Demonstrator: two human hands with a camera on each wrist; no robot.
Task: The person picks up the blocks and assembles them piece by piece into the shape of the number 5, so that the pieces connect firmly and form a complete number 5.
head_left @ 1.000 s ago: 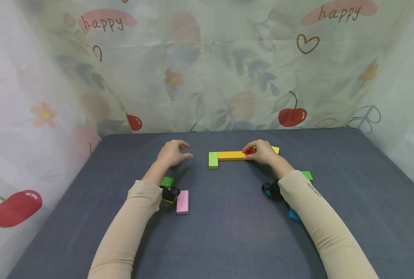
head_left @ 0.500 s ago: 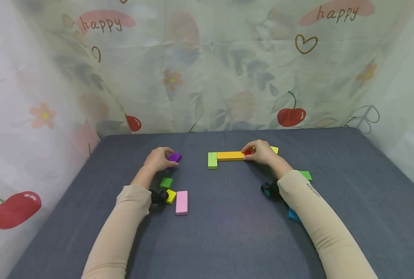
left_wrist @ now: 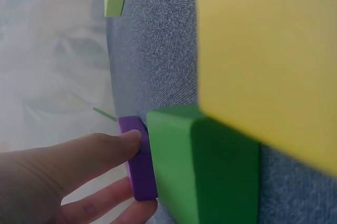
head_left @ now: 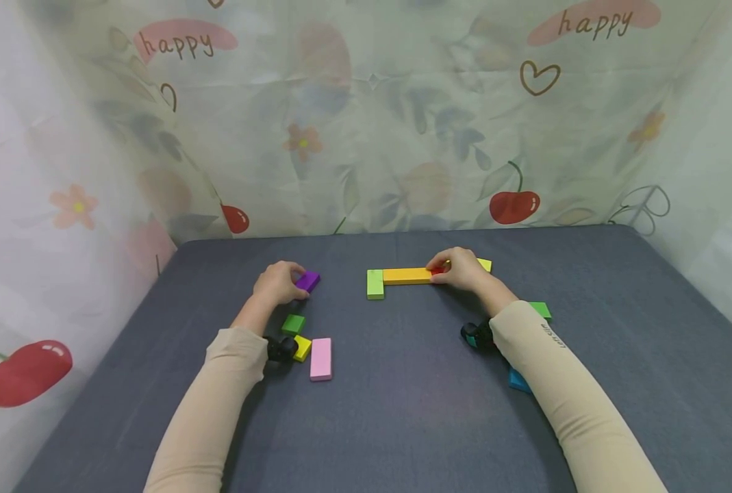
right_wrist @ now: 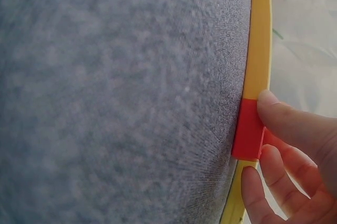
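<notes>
At the table's left rear my left hand (head_left: 278, 282) pinches a purple block (head_left: 310, 280) between thumb and fingers; in the left wrist view the thumb lies over the purple block (left_wrist: 141, 168). My right hand (head_left: 459, 268) holds a red block (right_wrist: 249, 129) by thumb and fingers, mostly covering it in the head view. That red block sits in a row between an orange bar (head_left: 406, 276) and a yellow block (head_left: 485, 264). A light green block (head_left: 374, 284) stands crosswise at the orange bar's left end.
Below the left hand lie a green block (head_left: 294, 324), a yellow block (head_left: 303, 348) and a pink block (head_left: 320, 359). A green block (head_left: 541, 310) and a blue block (head_left: 519, 381) show partly from under the right sleeve. A patterned curtain (head_left: 372, 171) hangs behind the table.
My left hand has moved left and back toward me from beside the row and now grips the purple block, which it hid before. The right hand stays in place on the red block.
</notes>
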